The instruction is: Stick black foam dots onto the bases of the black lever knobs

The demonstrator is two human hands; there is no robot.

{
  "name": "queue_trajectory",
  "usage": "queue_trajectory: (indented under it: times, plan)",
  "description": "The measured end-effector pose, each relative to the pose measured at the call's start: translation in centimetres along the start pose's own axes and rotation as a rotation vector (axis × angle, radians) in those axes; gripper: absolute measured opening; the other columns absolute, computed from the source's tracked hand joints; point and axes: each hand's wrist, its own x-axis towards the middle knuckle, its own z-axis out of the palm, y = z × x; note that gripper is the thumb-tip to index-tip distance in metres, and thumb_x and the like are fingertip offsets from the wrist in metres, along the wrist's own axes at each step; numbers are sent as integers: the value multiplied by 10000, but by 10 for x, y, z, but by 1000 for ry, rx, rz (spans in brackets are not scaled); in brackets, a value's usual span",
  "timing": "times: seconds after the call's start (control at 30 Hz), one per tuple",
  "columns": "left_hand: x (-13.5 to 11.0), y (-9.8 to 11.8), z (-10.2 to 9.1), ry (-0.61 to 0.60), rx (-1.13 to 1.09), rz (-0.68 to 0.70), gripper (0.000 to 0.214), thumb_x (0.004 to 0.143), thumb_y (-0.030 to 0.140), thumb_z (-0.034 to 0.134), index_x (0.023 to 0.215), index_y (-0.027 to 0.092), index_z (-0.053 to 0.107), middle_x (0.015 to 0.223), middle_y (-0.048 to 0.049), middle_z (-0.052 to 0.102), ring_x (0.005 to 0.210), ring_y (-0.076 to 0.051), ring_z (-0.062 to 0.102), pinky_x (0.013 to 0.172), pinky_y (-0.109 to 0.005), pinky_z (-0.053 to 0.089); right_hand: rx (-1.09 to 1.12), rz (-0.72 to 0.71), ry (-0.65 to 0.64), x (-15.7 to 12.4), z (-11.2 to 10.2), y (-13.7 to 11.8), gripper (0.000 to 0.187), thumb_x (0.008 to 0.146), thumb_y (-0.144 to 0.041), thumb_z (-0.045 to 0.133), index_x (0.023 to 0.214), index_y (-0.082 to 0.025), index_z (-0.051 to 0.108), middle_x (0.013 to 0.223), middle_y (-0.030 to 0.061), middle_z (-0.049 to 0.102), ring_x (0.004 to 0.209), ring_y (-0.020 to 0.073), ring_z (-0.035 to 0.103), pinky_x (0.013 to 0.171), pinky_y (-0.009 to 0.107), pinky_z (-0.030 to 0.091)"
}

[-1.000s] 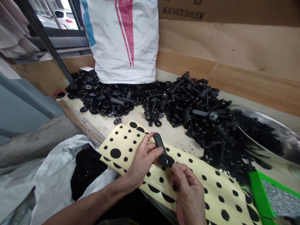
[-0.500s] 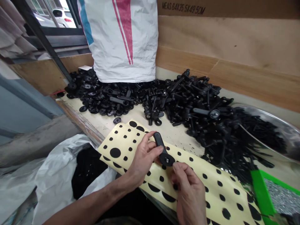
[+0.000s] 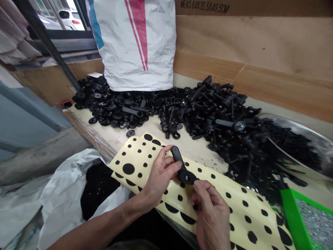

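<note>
A black plastic crank handle (image 3: 177, 156), with a long arm and a wide round end, is held above the yellow sheets (image 3: 218, 184). My left hand (image 3: 161, 170) is closed around its arm, thumb on top and a fingertip at the narrow end. Facing up on the round end is a small opening with a bit of shiny metal in it. At the right edge of that end, the thumb and fingers of my right hand (image 3: 212, 208) are pinched together. Whether they grip the rim or a separate thin black piece is not clear. Black round and oval spots cover the sheets.
Heaped black crank parts (image 3: 221, 107) lie across the table, with black discs (image 3: 104, 114) at left. A white sack (image 3: 135, 41) stands behind. On the right are a steel bowl (image 3: 291, 121) of black parts and a green tray (image 3: 293, 218) of small metal pieces.
My right hand has shifted very slightly to the right, and the dark edge between its fingertips and the handle looks a little longer. My left hand keeps its hold.
</note>
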Motion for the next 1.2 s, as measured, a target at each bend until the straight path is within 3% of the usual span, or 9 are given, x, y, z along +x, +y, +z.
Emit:
queue_trajectory:
  times: [0.23,0.77,1.0,1.2]
  plan:
    - [-1,3,2,-6,2,-11,499,824,236,635,1272,203,420,810,-12,638,689,-142,605,605,-246,494,-2,22,13,0,3,-1,339,718,-445,761,645,-194,546,581,-53,415,589,107,333,552,230,293]
    - [-1,4,0,15,-11,-26,549,806,236,658,1297,204,414,837,-21,644,716,-144,603,630,-244,462,-36,8,-13,3,0,5,302,763,-424,727,671,-194,554,567,-54,426,570,102,345,527,225,292]
    - [-3,3,-1,8,13,5,517,833,213,626,1303,219,411,840,-7,637,740,-138,600,643,-237,451,-86,-16,41,0,5,0,344,727,-482,736,670,-191,560,529,-57,430,532,96,347,495,216,297]
    - [-9,8,-4,-20,63,5,650,782,137,666,1350,245,370,930,-22,667,908,-169,613,805,-289,467,-130,-30,48,-2,10,-2,352,735,-500,715,677,-190,560,546,-55,439,522,93,361,476,214,301]
